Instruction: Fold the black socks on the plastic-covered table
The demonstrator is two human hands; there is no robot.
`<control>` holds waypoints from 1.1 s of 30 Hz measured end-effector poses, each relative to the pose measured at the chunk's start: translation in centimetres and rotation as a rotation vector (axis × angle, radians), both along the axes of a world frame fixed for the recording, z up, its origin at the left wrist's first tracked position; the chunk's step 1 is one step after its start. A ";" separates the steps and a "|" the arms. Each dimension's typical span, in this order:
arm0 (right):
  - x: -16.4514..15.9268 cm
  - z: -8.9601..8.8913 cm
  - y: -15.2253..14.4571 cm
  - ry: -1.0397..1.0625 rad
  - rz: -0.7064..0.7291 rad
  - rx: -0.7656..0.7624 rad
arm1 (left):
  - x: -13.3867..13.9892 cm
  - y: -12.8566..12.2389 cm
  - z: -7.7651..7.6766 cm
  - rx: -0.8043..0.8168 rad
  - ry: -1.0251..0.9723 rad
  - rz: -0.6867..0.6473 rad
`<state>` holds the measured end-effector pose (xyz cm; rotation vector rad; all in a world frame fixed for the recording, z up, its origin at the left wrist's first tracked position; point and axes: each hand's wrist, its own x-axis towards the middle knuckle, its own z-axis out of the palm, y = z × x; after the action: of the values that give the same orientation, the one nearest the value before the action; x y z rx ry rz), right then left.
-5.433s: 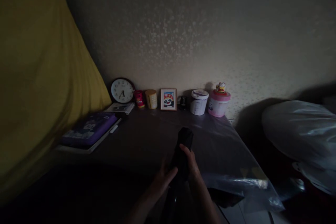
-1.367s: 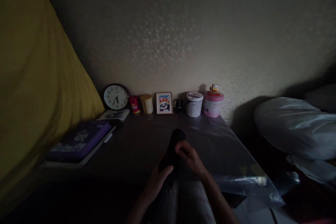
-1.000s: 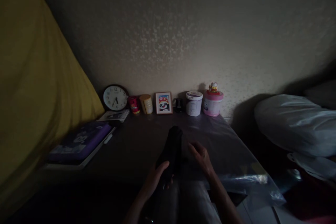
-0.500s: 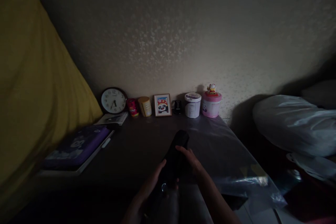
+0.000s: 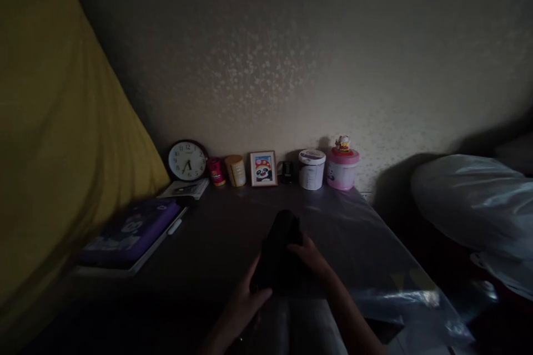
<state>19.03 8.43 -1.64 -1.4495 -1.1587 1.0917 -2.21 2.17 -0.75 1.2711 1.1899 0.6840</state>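
Note:
A black, soft-looking oblong bundle [image 5: 277,249] is held above the front of the table, tilted with its far end up and to the right. Too dark to make out its exact kind. My left hand [image 5: 249,298] grips its near left end, thumb across the near edge and fingers partly hidden along the side. On the right side my right hand [image 5: 310,258] grasps it, thumb on top and the other fingers out of sight.
Along the wall stand a clock [image 5: 187,161], a red can [image 5: 216,172], a yellow canister [image 5: 236,171], a panda picture frame [image 5: 264,168], a white tub [image 5: 311,171] and a pink tub [image 5: 342,171]. A purple case [image 5: 135,233] lies left, beside a yellow curtain [image 5: 83,122].
The bundle has turned a little and looks wider. My left thumb has shifted down to its near edge, and a shiny ring near its lower end is no longer seen.

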 end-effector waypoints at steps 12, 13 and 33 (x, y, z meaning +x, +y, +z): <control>3.4 -1.8 -1.1 -0.273 -0.104 0.255 | -2.1 -0.1 0.4 0.257 0.388 0.099; 3.4 -1.5 -1.3 -0.229 -0.129 0.261 | -1.9 -0.5 0.4 0.403 0.545 0.072; 4.1 -1.0 -2.5 0.448 -0.325 0.270 | -3.3 0.0 4.2 0.203 0.208 0.022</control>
<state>23.17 5.96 -2.63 -1.0645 -0.6916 0.9274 -5.56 2.13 3.42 1.5308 1.3301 0.7154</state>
